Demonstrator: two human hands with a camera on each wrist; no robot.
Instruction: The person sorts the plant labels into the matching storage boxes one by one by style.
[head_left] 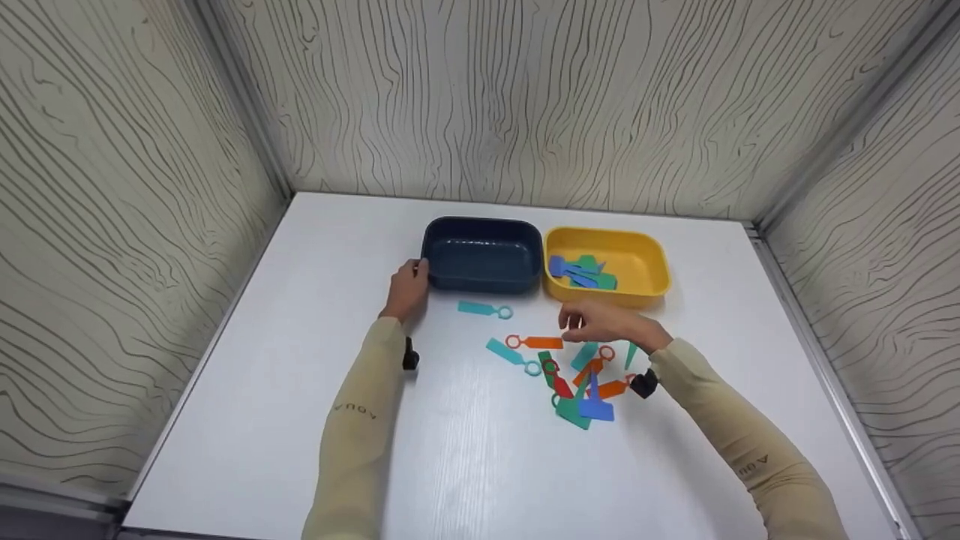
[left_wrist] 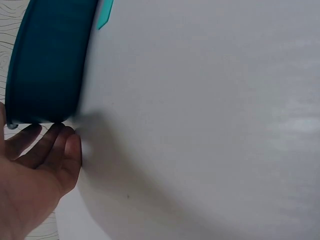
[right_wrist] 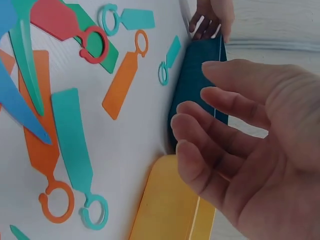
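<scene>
My left hand holds the near-left corner of a dark blue bin, fingertips against its end wall and thumb at the rim in the left wrist view. My right hand hovers in front of a yellow bin, fingers loosely bent with nothing between them in the right wrist view. Close by its fingertips lies an orange ring-ended tag. Below the hand is a loose pile of ring-ended tags in orange, teal, red and green, with a green T-shaped plant label and a blue T-shaped plant label.
Inside the yellow bin, several blue and green plant labels lie heaped at the left. Two teal ring-ended tags, an upper one and a lower one, lie before the dark blue bin. Wood-patterned walls enclose the white table.
</scene>
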